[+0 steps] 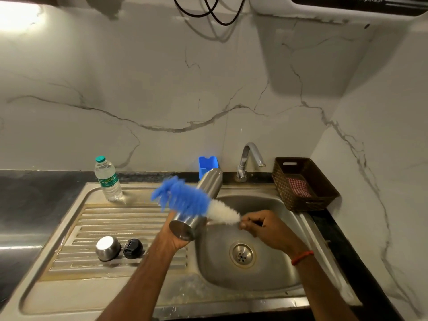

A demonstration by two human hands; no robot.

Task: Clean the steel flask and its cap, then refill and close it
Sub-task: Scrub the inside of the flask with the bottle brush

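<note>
Gripping the steel flask (209,184) near its base, the left hand (172,238) tilts it over the sink (215,265). The right hand (268,228) pinches a bottle brush (185,198) lying across it, seemingly touching. The steel cap (108,248) and black stopper (132,248) sit on the drainboard (115,218).

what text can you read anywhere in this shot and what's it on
"Signatu..." in white script on the green label of the plastic water bottle; the ending curves out of sight, and the smaller print is too small to read.
"www.drinkprime.in" on the white appliance at the top right; the frame edge cuts the letter tops, so the reading is likely, not certain.
No text shows on the steel flask, the bottle brush or the black cap.
</note>
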